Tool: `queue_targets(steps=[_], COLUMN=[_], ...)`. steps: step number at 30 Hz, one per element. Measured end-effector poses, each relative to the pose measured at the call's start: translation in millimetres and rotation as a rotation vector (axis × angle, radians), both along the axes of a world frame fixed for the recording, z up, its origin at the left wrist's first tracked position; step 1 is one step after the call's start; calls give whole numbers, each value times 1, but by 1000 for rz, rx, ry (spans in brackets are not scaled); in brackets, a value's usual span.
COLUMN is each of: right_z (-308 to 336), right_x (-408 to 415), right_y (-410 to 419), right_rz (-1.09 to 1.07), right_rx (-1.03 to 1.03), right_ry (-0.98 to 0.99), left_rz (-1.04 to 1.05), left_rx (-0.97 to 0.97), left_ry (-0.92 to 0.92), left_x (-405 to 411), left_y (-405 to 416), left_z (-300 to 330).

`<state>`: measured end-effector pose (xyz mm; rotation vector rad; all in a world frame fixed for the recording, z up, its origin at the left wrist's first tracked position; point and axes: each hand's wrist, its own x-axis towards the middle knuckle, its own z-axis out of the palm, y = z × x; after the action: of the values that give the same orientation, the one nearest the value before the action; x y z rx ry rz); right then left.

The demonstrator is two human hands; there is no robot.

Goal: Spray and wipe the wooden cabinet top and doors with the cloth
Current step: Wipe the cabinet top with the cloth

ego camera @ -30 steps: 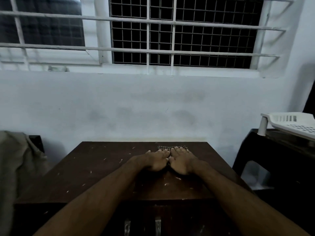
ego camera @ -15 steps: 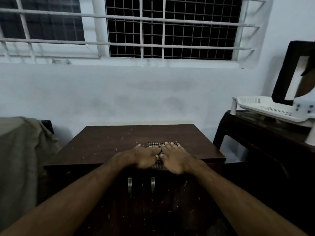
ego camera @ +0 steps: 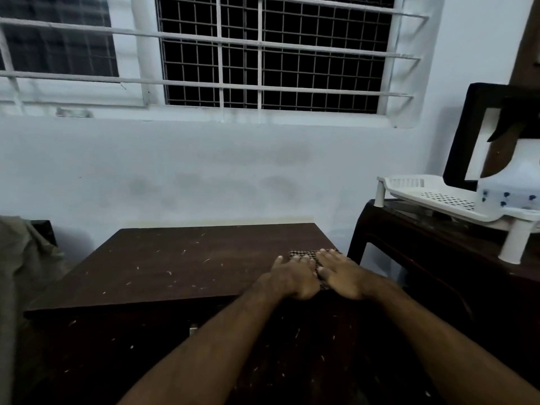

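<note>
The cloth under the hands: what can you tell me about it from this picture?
The cloth is small, dark with a fine pale check, and looks woven. It lies flat on the wooden cabinet top, near its right front corner. Most of it is hidden: the left hand and right hand press on it side by side, fingers stretched forward. Only its far edge and a strip between the hands show. Pale specks dot the wood around it.

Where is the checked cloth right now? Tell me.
The checked cloth lies at the cabinet top's right front corner, pressed under both hands, beside the dark side table.
</note>
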<state>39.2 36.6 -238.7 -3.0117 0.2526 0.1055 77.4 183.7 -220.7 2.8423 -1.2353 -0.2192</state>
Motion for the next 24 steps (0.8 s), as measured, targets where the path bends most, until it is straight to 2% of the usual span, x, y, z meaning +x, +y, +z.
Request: queue_targets(steps=[8,15,20,24], right_z=[9,7,23,17], right_x=[28,114,176,196], right_y=[-26,-57,-76,-79], right_rz=[-4,-21,2,20], right_rx=[-50,-70,-184,-225], right_ry=[19,30,-13,43], left_rz=[-31,-28,-43,-54], left_rx=[14,32,-9,-41], left_ry=[6,1,-17,5], left_x=[28,115,170,193], left_y=[-31,-73,-96,-103], left_z=[8,6,18,10])
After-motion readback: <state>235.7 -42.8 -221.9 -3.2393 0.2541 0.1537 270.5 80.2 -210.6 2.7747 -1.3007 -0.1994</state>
